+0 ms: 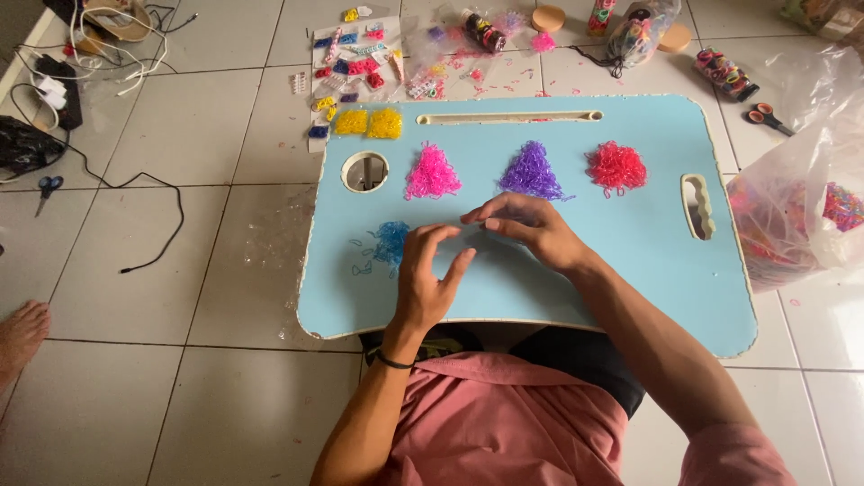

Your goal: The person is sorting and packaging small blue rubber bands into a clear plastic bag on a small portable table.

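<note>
A: Where are the blue bands [390, 241]?
B: On the light-blue tabletop [648, 261], at nine o'clock from the left hand [425, 279], whose fingers are loosely spread and empty. The right hand [529, 227] pinches something tiny; I cannot tell what.
A: How would they handle?
B: Probably light, stretchy and slippery thin loops; pinch one strand.

Single head-worn view, looking steeply down, close over the light blue desk [630, 261], tiled floor [180, 135] around, far edge seemingly cropped
</note>
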